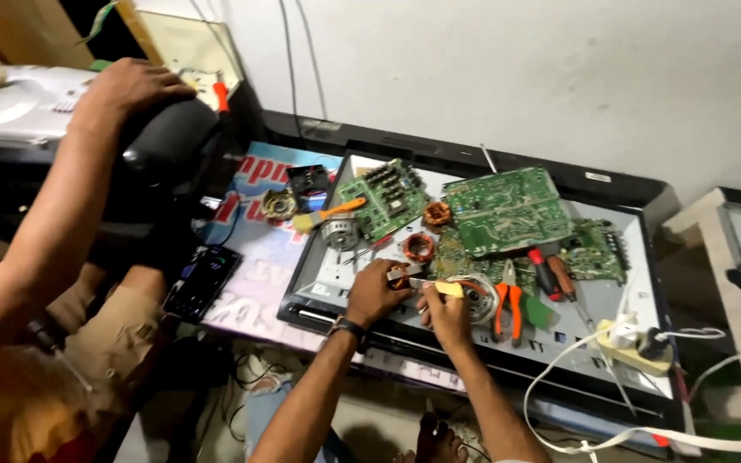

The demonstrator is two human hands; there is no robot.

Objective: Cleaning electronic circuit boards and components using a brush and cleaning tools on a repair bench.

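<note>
My left hand (376, 292), a watch on its wrist, pinches a small part with copper winding (401, 276) over the back of a flat screen panel (329, 276) lying on the bench. My right hand (446, 315) is closed on a thin tool with a yellow handle (446, 289), its tip touching that small part. A round white coil ring (478, 296) lies just right of my hands, with orange-handled pliers (508, 310) beside it.
Green circuit boards (508, 210) (385, 198), copper coils (419, 247), a small motor (339, 232) and red-handled screwdrivers (547, 274) cover the panel. A power strip (636, 345) with white cables sits at right. Another person's arm (62, 206) reaches to a black object (167, 137) at left; a phone (203, 281) lies nearby.
</note>
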